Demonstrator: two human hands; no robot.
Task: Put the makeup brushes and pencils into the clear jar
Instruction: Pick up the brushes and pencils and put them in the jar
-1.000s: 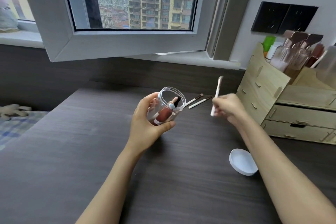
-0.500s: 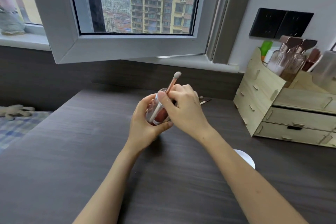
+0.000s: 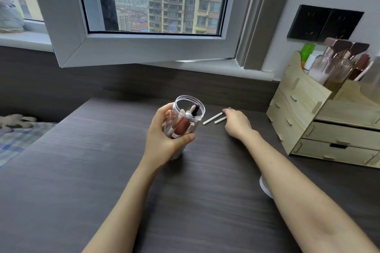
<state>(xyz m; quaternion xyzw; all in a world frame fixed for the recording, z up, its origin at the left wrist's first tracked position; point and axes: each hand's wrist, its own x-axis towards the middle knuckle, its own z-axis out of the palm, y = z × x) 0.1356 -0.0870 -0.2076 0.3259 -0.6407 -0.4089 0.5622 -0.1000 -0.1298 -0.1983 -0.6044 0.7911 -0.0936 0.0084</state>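
Observation:
My left hand [image 3: 164, 139] grips a clear jar [image 3: 188, 107], held tilted just above the dark desk [image 3: 102, 170]. Inside it I see a reddish-brown tube, a dark-capped item and a pale brush. Two white-handled brushes [image 3: 213, 118] lie side by side on the desk to the right of the jar. My right hand [image 3: 236, 123] rests palm down over their far ends, fingers touching or nearly touching them; the tips are hidden under the fingers, and I cannot tell if they are gripped.
A wooden drawer organiser [image 3: 320, 121] with bottles on top stands at the right. The jar's white lid [image 3: 264, 188] lies on the desk, mostly hidden by my right forearm. An open window sash [image 3: 144, 47] overhangs the back of the desk.
My right hand dropped the pale brush into the jar, then moved right and down to the two brushes on the desk. The jar stays in my left hand.

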